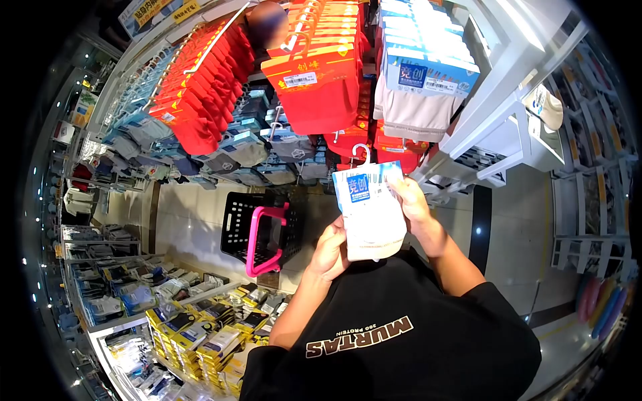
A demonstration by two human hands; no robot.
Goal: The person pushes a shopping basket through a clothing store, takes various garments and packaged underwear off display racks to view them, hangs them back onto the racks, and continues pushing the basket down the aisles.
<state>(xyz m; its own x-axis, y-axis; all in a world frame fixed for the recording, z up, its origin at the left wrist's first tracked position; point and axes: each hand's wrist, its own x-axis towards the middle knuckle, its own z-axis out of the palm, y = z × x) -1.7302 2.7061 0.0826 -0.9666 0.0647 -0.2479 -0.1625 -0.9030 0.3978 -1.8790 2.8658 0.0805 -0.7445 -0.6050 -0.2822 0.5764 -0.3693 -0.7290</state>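
A folded pair of white underpants is held up in front of my chest, under a blue and white card with a white plastic hook on top. My left hand grips its lower left edge, thumb on the front. Along the upper right edge, my right hand is closed on the card and cloth. Just beyond hang similar pale underpants under blue cards, beside a row of red ones.
On the floor to the left stands a black shopping basket with a pink handle. Yellow-edged packs fill a low display at lower left. More red underwear and grey pairs hang ahead. A white rack frame rises at right.
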